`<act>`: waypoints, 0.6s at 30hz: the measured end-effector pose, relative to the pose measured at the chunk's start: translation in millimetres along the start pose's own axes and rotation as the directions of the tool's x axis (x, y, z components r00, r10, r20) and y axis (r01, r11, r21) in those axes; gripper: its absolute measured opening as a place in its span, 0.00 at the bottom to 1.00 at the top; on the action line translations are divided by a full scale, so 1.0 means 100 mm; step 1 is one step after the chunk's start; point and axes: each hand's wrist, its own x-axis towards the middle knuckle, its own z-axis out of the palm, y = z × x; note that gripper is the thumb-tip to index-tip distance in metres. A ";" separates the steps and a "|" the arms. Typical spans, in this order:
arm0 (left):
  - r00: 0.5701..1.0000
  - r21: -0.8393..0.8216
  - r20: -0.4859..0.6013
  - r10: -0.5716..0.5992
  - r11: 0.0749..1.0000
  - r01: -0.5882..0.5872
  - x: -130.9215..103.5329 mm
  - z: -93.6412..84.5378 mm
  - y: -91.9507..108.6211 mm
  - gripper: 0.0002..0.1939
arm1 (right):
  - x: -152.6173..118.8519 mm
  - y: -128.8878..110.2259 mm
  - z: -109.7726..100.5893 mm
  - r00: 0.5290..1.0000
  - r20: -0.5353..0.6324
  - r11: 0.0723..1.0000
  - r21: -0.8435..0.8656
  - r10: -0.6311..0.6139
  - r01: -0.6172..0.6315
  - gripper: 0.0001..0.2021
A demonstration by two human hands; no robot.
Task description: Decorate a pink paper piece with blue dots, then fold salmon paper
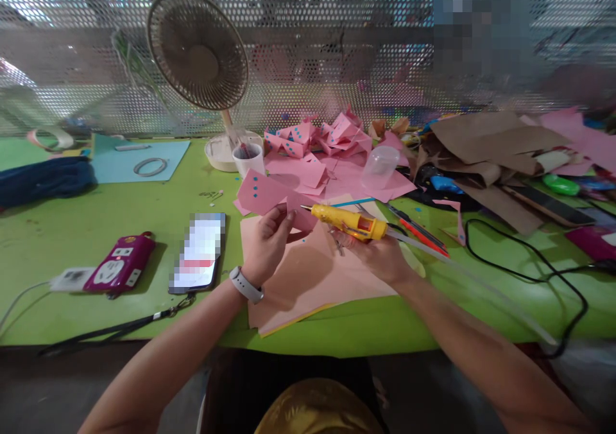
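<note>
My left hand (270, 243), with a pale band at the wrist, pinches a folded piece of pink paper (262, 193) that has blue dots on one side. In my right hand (380, 257) is a yellow hot glue gun (349, 221), its fingers wrapped round it. The gun's metal nozzle points left and is right at the pink paper; whether it touches cannot be made out. A long translucent glue stick (481, 280) trails from the gun's back end. Beneath both hands lie salmon-coloured sheets (293, 286) on the green table.
Pink folded paper pieces (293, 140) are heaped at the back, near a clear plastic cup (380, 167) and a fan (199, 55). Left are a phone (199, 254) and a purple power strip (120, 264). To the right lie cutters (423, 235), brown paper (500, 138) and a black cable (524, 277).
</note>
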 end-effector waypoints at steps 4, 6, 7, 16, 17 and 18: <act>1.000 0.026 0.010 0.013 1.000 -0.013 -0.01 -0.01 -0.01 0.16 | 0.01 0.01 0.00 1.000 -0.008 1.000 -0.007 -0.012 0.012 0.09; 1.000 0.038 0.018 0.015 0.999 -0.016 -0.01 -0.01 -0.02 0.17 | 0.01 0.01 0.00 1.000 -0.020 1.000 -0.013 -0.018 0.018 0.09; 1.000 0.041 0.021 0.019 0.999 -0.020 -0.01 -0.01 -0.02 0.17 | 0.02 0.01 -0.01 1.000 -0.021 1.000 -0.014 -0.018 0.018 0.09; 0.998 0.069 0.025 0.049 0.996 -0.050 -0.02 0.02 -0.02 0.17 | 0.01 -0.03 -0.01 0.999 -0.039 1.000 -0.018 0.006 -0.006 0.10; 0.999 0.074 0.025 0.047 0.996 -0.049 -0.02 0.02 -0.02 0.17 | 0.01 -0.04 -0.01 0.999 -0.031 1.000 -0.016 0.008 -0.009 0.10; 0.999 0.079 0.026 0.043 0.996 -0.045 -0.02 0.02 -0.01 0.17 | 0.01 -0.05 0.00 1.000 -0.024 1.000 -0.017 0.007 -0.008 0.10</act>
